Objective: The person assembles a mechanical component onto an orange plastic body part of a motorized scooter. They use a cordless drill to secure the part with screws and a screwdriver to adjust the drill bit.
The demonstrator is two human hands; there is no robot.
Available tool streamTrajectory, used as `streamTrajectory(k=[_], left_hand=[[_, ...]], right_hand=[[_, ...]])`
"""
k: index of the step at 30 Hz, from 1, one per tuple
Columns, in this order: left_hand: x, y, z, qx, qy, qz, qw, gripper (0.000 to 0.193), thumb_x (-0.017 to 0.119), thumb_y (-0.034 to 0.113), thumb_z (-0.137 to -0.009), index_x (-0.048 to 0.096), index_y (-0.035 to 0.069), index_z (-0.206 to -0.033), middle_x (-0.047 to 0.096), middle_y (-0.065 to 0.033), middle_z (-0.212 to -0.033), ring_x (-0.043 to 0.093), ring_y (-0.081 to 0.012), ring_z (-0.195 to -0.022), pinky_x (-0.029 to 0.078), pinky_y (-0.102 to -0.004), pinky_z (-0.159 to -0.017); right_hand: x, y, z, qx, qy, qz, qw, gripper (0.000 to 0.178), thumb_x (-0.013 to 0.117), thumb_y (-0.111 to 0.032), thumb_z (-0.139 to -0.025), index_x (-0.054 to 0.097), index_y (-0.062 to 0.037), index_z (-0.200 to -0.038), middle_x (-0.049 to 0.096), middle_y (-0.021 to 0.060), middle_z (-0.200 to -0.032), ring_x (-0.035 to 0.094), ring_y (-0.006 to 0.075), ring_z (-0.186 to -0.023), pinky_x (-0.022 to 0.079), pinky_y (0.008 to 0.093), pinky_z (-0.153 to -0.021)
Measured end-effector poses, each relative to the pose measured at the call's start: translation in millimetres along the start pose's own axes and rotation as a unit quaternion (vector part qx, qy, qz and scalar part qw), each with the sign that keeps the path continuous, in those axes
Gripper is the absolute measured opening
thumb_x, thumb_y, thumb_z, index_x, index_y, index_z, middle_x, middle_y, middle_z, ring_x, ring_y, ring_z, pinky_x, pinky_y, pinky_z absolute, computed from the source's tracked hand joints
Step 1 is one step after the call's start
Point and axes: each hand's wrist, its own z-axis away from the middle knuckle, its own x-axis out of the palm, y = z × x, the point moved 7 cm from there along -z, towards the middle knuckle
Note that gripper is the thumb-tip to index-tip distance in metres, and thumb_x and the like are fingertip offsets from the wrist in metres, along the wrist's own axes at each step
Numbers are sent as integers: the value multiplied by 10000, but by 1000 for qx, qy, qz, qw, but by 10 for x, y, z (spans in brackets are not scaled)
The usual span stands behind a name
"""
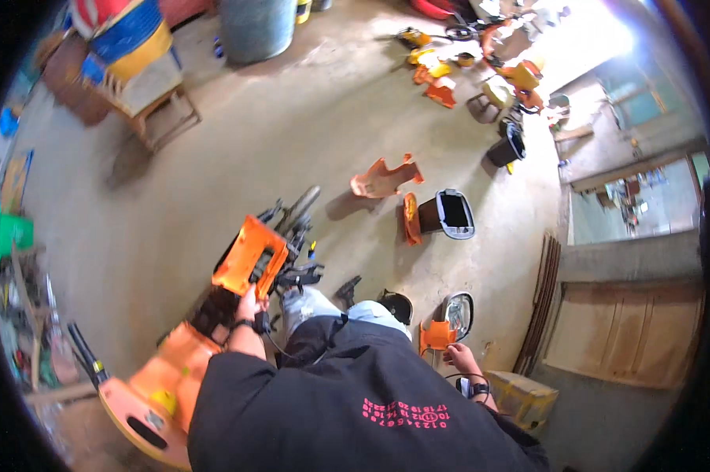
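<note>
My left hand [249, 305] is closed on the near edge of an orange plastic panel [248, 250] with a cutout in it. The panel is tilted over a dark motorbike-like frame, whose wheel [300, 206] points away from me. My right hand [459, 357] is low on the right, its fingers loosely bent and apart, with nothing visible in them. Just beside it is an orange bracket-like part [436, 337], next to a rounded clear piece with a dark rim [458, 311]. Whether the fingertips touch the bracket is hard to see.
Orange bodywork with a handlebar grip [162, 385] stands at my lower left. Ahead lie an orange cover [386, 178] and a black bin-like box with a grey rim [455, 214]. A wooden chair [154, 106], a large barrel [256, 30] and a taped carton [525, 400] stand around.
</note>
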Motion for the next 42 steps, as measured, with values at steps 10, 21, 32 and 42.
streamTrajectory(k=[10, 21, 32, 42], left_hand=[[210, 297, 383, 166, -57, -130, 976, 231, 418, 133, -964, 581, 0, -1058, 574, -100, -957, 539, -271, -928, 482, -444, -858], [206, 381, 772, 81, 88, -179, 977, 226, 517, 207, -915, 621, 25, -998, 623, -99, -782, 644, -218, -639, 527, -346, -545], [14, 623, 1237, 124, 17, -324, 938, 143, 513, 181, -925, 552, 63, -995, 640, -94, -875, 653, -221, -704, 545, -355, -584], [-523, 319, 2363, 157, 205, -238, 936, 212, 460, 232, -937, 557, 59, -1011, 639, -89, -904, 620, -192, -738, 477, -350, -594]], right_hand=[[142, -370, -486, -76, -27, 74, 994, 322, 507, -195, -929, 655, 47, -1080, 698, 111, -827, 679, 201, -706, 558, 332, -638], [-136, 228, -946, -57, -2, 185, 981, 380, 629, -334, -830, 704, 28, -916, 712, 152, -837, 680, 252, -767, 516, 374, -685], [-155, -342, -498, -88, -68, -43, 993, 295, 526, -177, -924, 622, 53, -1082, 708, 158, -904, 694, 243, -740, 546, 347, -645], [156, 279, -1150, -70, -121, 93, 986, 326, 539, -213, -915, 656, 24, -1106, 727, 138, -914, 701, 216, -747, 544, 323, -609]])
